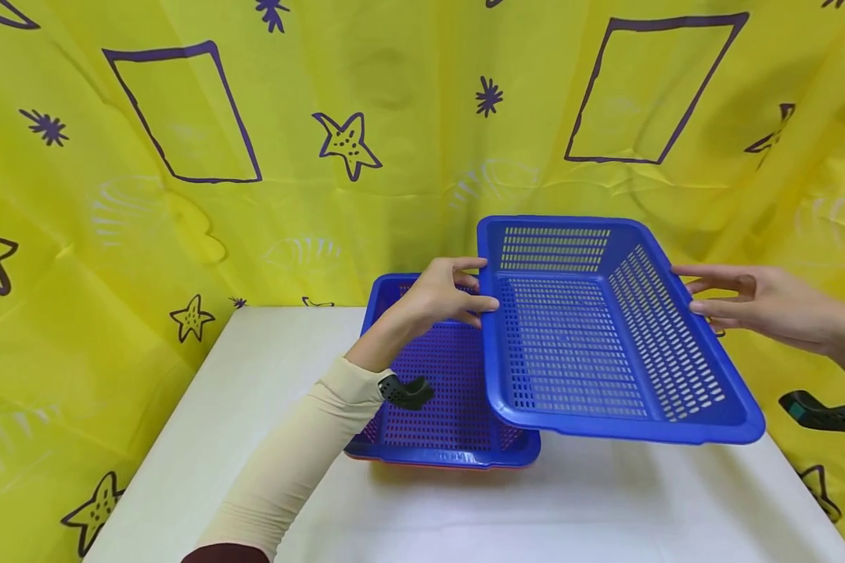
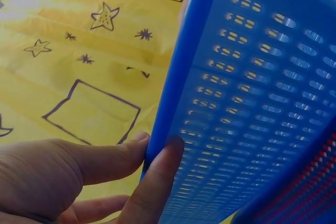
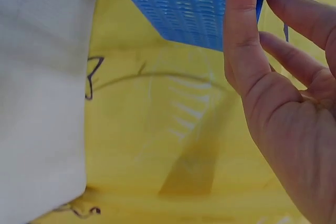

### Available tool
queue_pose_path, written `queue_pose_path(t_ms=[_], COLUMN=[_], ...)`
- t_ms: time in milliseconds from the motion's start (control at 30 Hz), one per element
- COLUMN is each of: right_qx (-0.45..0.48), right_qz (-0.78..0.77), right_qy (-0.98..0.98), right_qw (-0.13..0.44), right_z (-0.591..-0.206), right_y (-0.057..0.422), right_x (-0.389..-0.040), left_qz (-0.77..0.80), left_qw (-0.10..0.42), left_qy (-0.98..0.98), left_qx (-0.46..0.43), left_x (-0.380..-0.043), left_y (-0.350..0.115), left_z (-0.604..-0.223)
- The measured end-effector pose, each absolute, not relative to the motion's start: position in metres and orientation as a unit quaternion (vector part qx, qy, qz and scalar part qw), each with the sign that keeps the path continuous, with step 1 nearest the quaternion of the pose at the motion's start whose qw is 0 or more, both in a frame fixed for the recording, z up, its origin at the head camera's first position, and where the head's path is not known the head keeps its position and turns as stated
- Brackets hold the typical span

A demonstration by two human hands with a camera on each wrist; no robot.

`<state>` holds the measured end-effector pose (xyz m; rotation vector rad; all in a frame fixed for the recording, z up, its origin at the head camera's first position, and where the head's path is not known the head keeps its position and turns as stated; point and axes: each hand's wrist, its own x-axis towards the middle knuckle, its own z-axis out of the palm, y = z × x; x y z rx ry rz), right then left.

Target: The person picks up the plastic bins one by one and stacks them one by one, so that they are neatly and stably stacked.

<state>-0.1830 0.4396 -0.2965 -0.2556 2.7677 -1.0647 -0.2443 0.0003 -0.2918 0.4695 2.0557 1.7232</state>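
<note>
Between both hands, a blue plastic basket (image 1: 627,430) with slotted walls hangs over the right part of the table, its open top tilted toward the head camera. My left hand (image 1: 444,293) pinches its left rim between thumb and fingers, as the left wrist view shows close up. On the opposite rim, my right hand (image 1: 753,301) grips with thumb and fingers on either side of the edge. A second blue basket (image 1: 451,456) stands on the table, partly hidden behind the left forearm and the raised basket. Under its rim shows the edge of a red basket (image 1: 458,467).
The white tabletop (image 1: 267,352) spreads to the left and front of the standing baskets. A yellow curtain (image 1: 394,219) with drawn stars and shells surrounds the table at the back and sides. Dark bands with wrist mounts sit on both wrists.
</note>
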Motion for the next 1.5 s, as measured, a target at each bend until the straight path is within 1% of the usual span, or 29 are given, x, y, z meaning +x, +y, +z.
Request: queue_pose_path(t_ms=[333,567,967,1200,1500], right_qx=[-0.113,-0.125,-0.144,-0.161,-0.168], right_qz=[-0.397,-0.408,-0.469,-0.489,-0.499], right_qy=[0.906,0.898,0.862,0.848,0.84], right_qw=[0.095,0.107,0.124,0.127,0.128], right_z=[-0.285,-0.28,-0.283,-0.287,-0.293], right_y=[0.4,0.37,0.319,0.299,0.285], right_x=[-0.193,-0.2,-0.212,-0.216,-0.218], left_qz=[0.617,0.609,0.58,0.572,0.561], left_qw=[0.187,0.184,0.178,0.172,0.163], left_qy=[0.748,0.757,0.783,0.791,0.8], left_qx=[0.153,0.151,0.132,0.134,0.136], left_x=[-0.245,-0.245,-0.243,-0.239,-0.236], left_y=[-0.038,-0.069,-0.119,-0.141,-0.156], left_z=[-0.289,-0.288,-0.288,-0.289,-0.294])
